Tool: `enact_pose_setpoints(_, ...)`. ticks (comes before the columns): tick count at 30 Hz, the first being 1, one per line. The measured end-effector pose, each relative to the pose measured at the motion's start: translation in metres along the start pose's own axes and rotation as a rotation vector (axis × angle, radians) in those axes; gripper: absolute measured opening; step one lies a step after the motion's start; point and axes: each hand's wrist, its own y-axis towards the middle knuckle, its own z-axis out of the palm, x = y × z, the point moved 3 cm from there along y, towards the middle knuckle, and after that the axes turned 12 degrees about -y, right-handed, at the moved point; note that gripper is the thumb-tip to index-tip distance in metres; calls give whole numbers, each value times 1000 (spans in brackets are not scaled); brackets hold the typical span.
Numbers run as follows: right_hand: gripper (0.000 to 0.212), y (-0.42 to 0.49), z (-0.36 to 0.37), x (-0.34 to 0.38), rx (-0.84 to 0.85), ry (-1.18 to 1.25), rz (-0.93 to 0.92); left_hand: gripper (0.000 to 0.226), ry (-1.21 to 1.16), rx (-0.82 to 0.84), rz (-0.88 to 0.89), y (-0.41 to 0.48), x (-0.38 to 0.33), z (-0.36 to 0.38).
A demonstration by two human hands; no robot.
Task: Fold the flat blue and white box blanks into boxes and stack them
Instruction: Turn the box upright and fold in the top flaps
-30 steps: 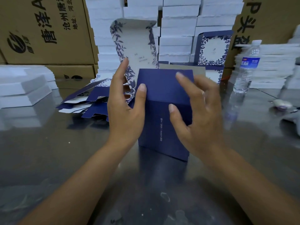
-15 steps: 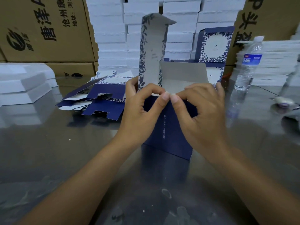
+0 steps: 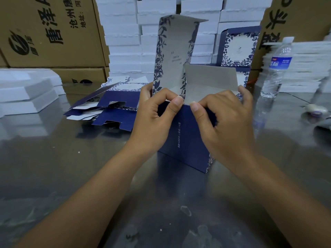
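Pinching the blue box point(image 3: 186, 140) rim with left hand point(image 3: 154, 122) and right hand point(image 3: 229, 122)

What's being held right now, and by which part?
The left hand and right hand both pinch the half-folded box at its top front edge.

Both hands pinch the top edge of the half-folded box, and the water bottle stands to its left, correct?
Not quite. The head view shows the water bottle standing to the right of the box; the left hand and right hand do pinch its top edge.
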Motion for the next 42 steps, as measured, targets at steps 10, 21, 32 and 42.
enact_pose_setpoints(10, 29, 2, 1, -2, -46, 78, -52, 23, 26, -41, -14, 2, 6, -9)
enact_pose_setpoints(21, 34, 1, 0, -5, -67, 93, -85, 26, 44, -128, -4, 6, 12, -15)
enact_pose_setpoints(32, 35, 3, -2, -5, -100, 138, -133, 20, 101, -248, 37, 1, 13, -16)
enact_pose_setpoints(42, 35, 4, -3, -6, -117, 166, -139, 22, 125, -292, 55, 1, 12, -17)
